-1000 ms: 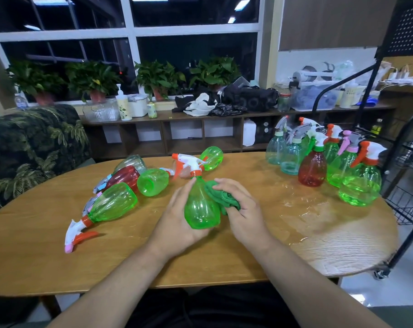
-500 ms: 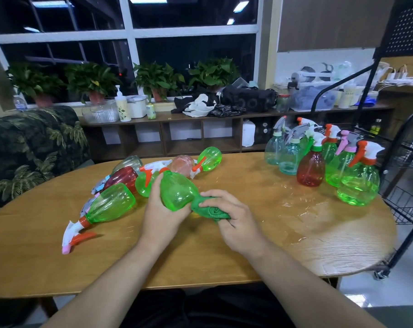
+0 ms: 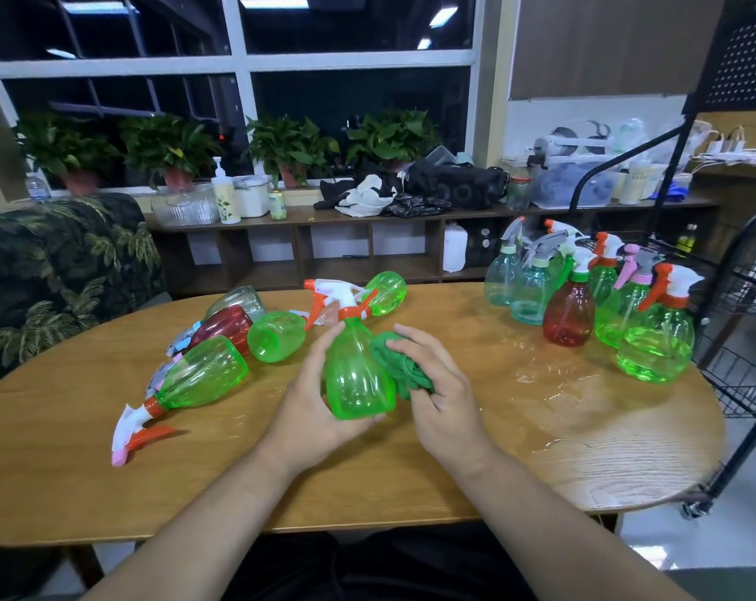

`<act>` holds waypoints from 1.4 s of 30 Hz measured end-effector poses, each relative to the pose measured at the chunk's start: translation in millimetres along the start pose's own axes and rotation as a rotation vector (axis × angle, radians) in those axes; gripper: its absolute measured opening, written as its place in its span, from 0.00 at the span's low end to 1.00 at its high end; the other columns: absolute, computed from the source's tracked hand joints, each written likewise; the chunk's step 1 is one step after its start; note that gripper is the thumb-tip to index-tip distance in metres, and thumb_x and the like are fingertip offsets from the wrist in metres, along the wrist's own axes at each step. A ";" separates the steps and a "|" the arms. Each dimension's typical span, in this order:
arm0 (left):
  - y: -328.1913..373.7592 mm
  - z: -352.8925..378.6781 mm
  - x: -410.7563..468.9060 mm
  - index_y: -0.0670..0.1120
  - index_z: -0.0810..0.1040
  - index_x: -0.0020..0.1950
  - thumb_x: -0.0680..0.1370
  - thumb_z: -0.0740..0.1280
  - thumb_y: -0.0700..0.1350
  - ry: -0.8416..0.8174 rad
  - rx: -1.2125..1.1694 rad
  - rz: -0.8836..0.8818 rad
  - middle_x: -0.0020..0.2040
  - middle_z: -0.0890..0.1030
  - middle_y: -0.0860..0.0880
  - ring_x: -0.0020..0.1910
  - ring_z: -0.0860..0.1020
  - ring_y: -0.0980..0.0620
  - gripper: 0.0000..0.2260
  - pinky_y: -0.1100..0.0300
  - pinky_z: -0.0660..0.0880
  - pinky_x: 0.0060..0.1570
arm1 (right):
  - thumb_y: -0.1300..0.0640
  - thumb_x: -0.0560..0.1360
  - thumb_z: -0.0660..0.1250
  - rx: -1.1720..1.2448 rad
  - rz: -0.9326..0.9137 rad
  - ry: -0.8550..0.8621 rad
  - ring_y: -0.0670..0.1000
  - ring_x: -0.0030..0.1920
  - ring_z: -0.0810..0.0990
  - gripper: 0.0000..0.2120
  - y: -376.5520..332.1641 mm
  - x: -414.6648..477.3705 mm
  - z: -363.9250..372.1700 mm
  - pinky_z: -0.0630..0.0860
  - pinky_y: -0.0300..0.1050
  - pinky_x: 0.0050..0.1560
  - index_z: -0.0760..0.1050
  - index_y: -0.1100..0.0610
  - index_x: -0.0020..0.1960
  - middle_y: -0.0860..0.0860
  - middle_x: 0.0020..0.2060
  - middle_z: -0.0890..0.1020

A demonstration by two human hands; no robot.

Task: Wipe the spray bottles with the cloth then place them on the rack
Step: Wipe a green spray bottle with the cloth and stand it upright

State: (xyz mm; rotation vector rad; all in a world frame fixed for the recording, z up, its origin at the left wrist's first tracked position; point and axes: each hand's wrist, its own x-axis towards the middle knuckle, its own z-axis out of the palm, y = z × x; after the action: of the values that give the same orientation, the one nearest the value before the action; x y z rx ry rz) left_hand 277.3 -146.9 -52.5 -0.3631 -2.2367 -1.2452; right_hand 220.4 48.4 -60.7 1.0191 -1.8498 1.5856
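Left hand (image 3: 311, 409) cups the green spray bottle (image 3: 356, 375) low on its body, fingers curled beneath, thumb up the near side. The bottle is upright over the middle of the table (image 3: 64, 470), nozzle pointing left. Right hand (image 3: 443, 396) bunches the green cloth (image 3: 404, 366) in curled fingers, pressed to the bottle's right flank.

Judgement: wiping is in hand. To do it well, turn the bottle in the left hand so the cloth reaches every side, neck and base included. The plastic looks thin, so squeeze lightly.

Glossy patch (image 3: 554, 383) right of the hands; wet or film, cannot tell. To the left, bottles lying down (image 3: 203, 375), likely unwiped. Far right, upright bottles (image 3: 569, 314) stand on the table near the black wire rack (image 3: 749, 340). Beyond are a low shelf (image 3: 367, 219), potted plants (image 3: 289, 145) and a dark window.
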 end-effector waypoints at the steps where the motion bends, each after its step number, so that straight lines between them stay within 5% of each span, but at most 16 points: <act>1: 1.7 1.2 -1.2 0.54 0.63 0.83 0.64 0.88 0.49 -0.030 0.007 0.013 0.77 0.72 0.58 0.76 0.72 0.55 0.53 0.58 0.68 0.76 | 0.82 0.67 0.56 0.005 0.023 0.001 0.52 0.77 0.73 0.40 -0.6 0.8 0.9 0.70 0.51 0.78 0.81 0.55 0.70 0.48 0.74 0.76; 6: 7.0 6.1 -3.5 0.54 0.63 0.82 0.64 0.88 0.51 -0.115 0.058 0.070 0.76 0.74 0.58 0.74 0.75 0.54 0.52 0.56 0.71 0.73 | 0.79 0.75 0.59 0.108 0.160 -0.018 0.52 0.78 0.71 0.35 -3.1 2.8 -0.1 0.66 0.57 0.81 0.75 0.52 0.75 0.47 0.75 0.76; 14: 9.0 5.0 -4.8 0.58 0.62 0.82 0.63 0.88 0.54 -0.121 0.060 0.060 0.72 0.72 0.72 0.70 0.76 0.65 0.53 0.71 0.70 0.66 | 0.49 0.85 0.62 0.090 0.135 -0.104 0.55 0.81 0.68 0.24 -9.1 1.4 -2.5 0.66 0.64 0.79 0.69 0.54 0.79 0.50 0.79 0.71; 22: 3.6 9.5 -3.9 0.52 0.63 0.81 0.64 0.88 0.49 0.003 0.041 0.019 0.70 0.69 0.78 0.70 0.72 0.70 0.52 0.75 0.67 0.66 | 0.60 0.85 0.64 -0.015 0.058 -0.095 0.50 0.80 0.69 0.17 -12.0 1.3 1.3 0.66 0.47 0.80 0.76 0.53 0.73 0.48 0.79 0.70; 26: -2.0 7.1 -0.3 0.50 0.63 0.82 0.65 0.84 0.58 0.134 -0.003 -0.030 0.69 0.70 0.76 0.69 0.74 0.67 0.51 0.73 0.68 0.65 | 0.67 0.83 0.66 -0.068 -0.065 -0.162 0.54 0.80 0.69 0.16 -12.7 -2.7 3.0 0.68 0.53 0.80 0.79 0.60 0.70 0.53 0.80 0.70; 31: -5.9 3.9 2.7 0.56 0.63 0.81 0.65 0.86 0.52 0.208 0.008 -0.067 0.71 0.75 0.62 0.68 0.77 0.62 0.50 0.68 0.72 0.64 | 0.70 0.82 0.66 -0.088 -0.131 -0.193 0.59 0.82 0.66 0.16 -12.8 -4.1 5.8 0.66 0.61 0.80 0.80 0.63 0.68 0.57 0.79 0.70; 37: -0.3 4.2 2.6 0.54 0.65 0.81 0.63 0.84 0.63 0.188 -0.041 -0.062 0.69 0.74 0.70 0.69 0.75 0.65 0.51 0.73 0.70 0.63 | 0.70 0.83 0.65 -0.072 -0.122 -0.184 0.57 0.82 0.67 0.17 -13.7 -3.8 3.8 0.67 0.59 0.80 0.79 0.61 0.70 0.56 0.81 0.68; 42: 4.0 4.9 -2.3 0.53 0.64 0.82 0.64 0.87 0.52 0.029 0.009 -0.003 0.73 0.71 0.70 0.74 0.72 0.63 0.51 0.70 0.68 0.70 | 0.64 0.85 0.63 -0.023 0.006 -0.106 0.52 0.80 0.69 0.18 -8.1 -1.5 0.3 0.67 0.51 0.80 0.78 0.54 0.74 0.50 0.80 0.69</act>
State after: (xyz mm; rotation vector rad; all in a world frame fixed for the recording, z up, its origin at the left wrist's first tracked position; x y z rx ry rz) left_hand 279.5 -140.5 -53.1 -0.3359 -2.2182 -1.2338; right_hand 227.8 48.0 -57.0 1.1076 -1.9385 1.5365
